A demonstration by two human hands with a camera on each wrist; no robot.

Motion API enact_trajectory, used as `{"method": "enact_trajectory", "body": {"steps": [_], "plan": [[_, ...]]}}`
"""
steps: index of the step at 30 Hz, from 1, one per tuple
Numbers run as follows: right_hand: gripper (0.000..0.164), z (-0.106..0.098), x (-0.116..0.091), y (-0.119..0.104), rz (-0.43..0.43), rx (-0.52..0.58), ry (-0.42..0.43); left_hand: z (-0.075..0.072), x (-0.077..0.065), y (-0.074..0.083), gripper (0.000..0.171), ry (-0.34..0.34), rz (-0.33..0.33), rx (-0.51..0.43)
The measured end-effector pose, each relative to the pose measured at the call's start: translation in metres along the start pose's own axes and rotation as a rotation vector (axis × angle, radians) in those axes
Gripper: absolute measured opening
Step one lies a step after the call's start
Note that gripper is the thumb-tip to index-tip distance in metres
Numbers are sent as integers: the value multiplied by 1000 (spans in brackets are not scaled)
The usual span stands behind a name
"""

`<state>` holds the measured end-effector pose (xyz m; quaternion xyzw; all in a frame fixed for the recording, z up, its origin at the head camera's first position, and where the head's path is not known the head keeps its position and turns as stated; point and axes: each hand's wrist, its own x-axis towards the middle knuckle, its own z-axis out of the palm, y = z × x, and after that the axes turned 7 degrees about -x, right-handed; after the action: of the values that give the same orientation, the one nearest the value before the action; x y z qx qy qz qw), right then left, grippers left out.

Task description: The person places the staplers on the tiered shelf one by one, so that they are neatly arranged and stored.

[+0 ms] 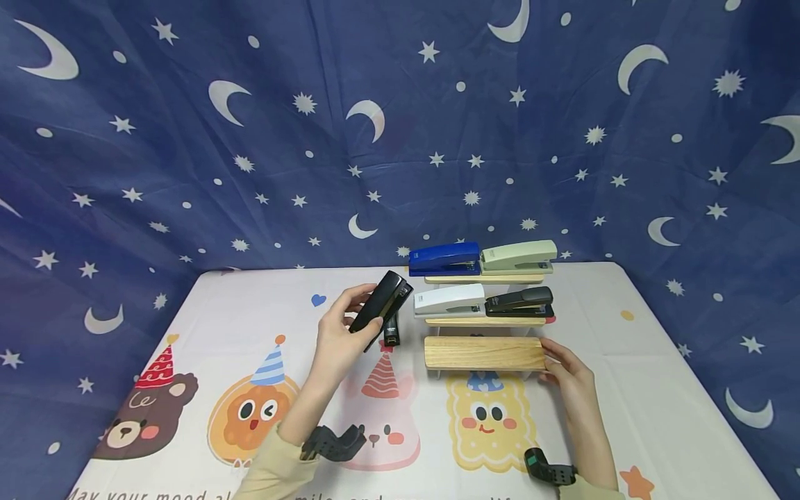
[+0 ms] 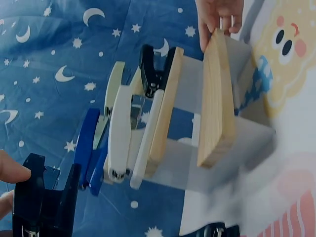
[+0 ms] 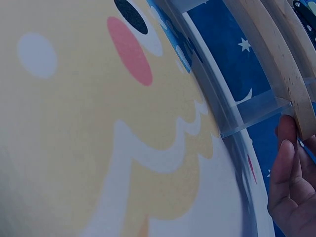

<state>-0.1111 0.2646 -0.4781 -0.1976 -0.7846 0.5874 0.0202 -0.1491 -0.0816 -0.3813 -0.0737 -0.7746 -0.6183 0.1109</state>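
My left hand [image 1: 336, 340] grips a black stapler [image 1: 380, 303], tilted in the air left of a tiered rack. Partly hidden behind it, another black stapler [image 1: 392, 333] lies on the tablecloth. The rack has wooden shelves and clear supports. At the right end of its lowest shelf [image 1: 484, 354], which bears nothing, my right hand [image 1: 571, 378] holds the board between thumb and fingers. A white stapler [image 1: 448, 300] and a black-grey stapler [image 1: 520, 302] sit side by side on the middle shelf. On the top one are a blue stapler [image 1: 444, 258] and a pale green stapler [image 1: 519, 255].
A white tablecloth [image 1: 250, 305] with cartoon figures covers the table. Right behind the rack hangs a dark blue curtain [image 1: 400, 104] with moons and stars. Both wrists wear black straps.
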Motion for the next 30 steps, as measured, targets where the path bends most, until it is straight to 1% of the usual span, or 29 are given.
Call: {"method": "enact_trajectory", "body": {"steps": [5,11,17,24,30], "plan": [[41,0,0,0,-4,3,-2,10,-1,7,51,-35,27,-18],[41,0,0,0,-5,-3,2,22,-2,13,48,-86,32,-44],[40,0,0,0,-13,-10,6,37,-3,18,49,-128,43,-82],[40,1,1,1,-17,3,9,57,-4,21,48,-191,84,-68],[41,1,1,3,-30,-9,12,76,-6,22,46,-240,74,-63]]}}
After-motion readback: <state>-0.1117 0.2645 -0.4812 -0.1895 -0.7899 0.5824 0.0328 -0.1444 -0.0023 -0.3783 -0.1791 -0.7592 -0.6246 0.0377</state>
